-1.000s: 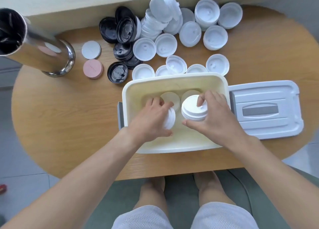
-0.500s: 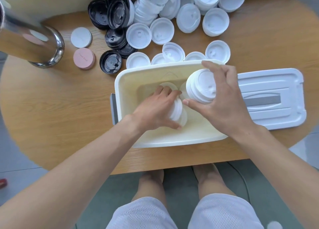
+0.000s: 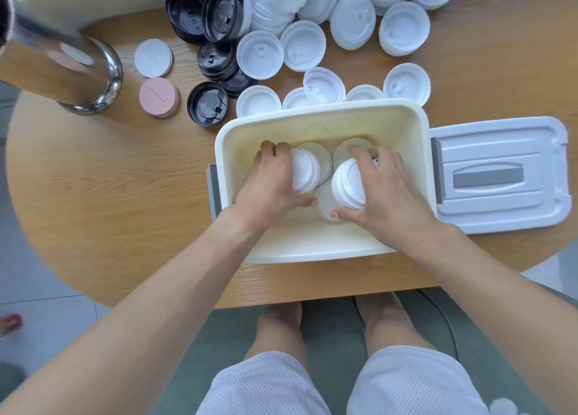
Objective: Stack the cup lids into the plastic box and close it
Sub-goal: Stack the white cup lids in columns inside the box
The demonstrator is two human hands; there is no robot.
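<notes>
Lids sit in two short white stacks inside the box (image 3: 319,117), which rests on the table (image 3: 109,195) near its front edge. The left hand (image 3: 272,186) grips the left stack (image 3: 305,173); the right hand (image 3: 384,192) clasps the right stack (image 3: 347,183). Both reach in palm-down, fingers curled round the stacks. Three flat lids lie on the box floor beneath. Behind the box, loose white lids (image 3: 259,54) and black lids (image 3: 208,103) crowd the table; the exact count is unclear. One box cover (image 3: 500,173) lies just right, one steel cylinder (image 3: 62,61) far left, one pink disc (image 3: 159,97).
</notes>
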